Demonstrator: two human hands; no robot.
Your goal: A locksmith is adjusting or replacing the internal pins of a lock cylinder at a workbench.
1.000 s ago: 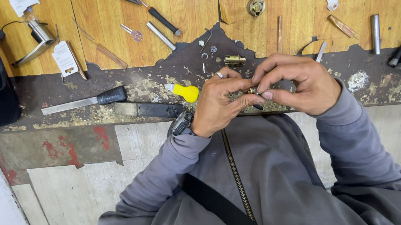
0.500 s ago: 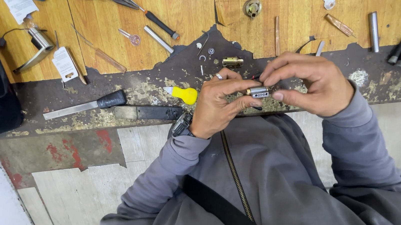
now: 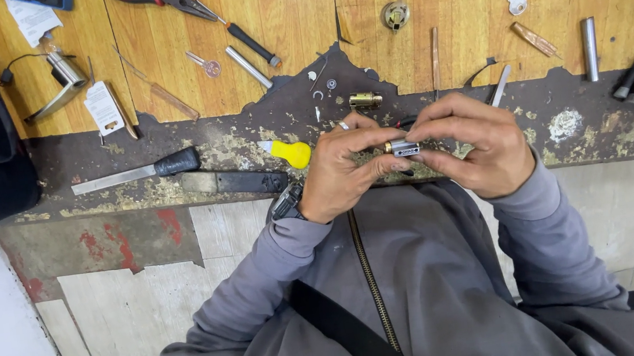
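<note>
Silver-and-brass small lock cylinder (image 3: 404, 147) sits pinched between my left hand (image 3: 344, 168) and right hand (image 3: 480, 143) above the counter (image 3: 169, 139), its brass barrel-shaped part (image 3: 365, 100) unfitted, I judge.

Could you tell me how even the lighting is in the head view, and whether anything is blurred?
Head view: soft, even light with faint shadows; both hands, left hand and right hand, and the small metal cylinder between them look sharp; the workbench edges bow slightly from wide-angle distortion.

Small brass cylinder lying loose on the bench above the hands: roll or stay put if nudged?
The brass cylinder lies on its side, so it would probably roll. Looks solid metal: likely stiff, heavy for its size. Smooth surface, maybe slippery. The rough worn bench may stop it.
</note>
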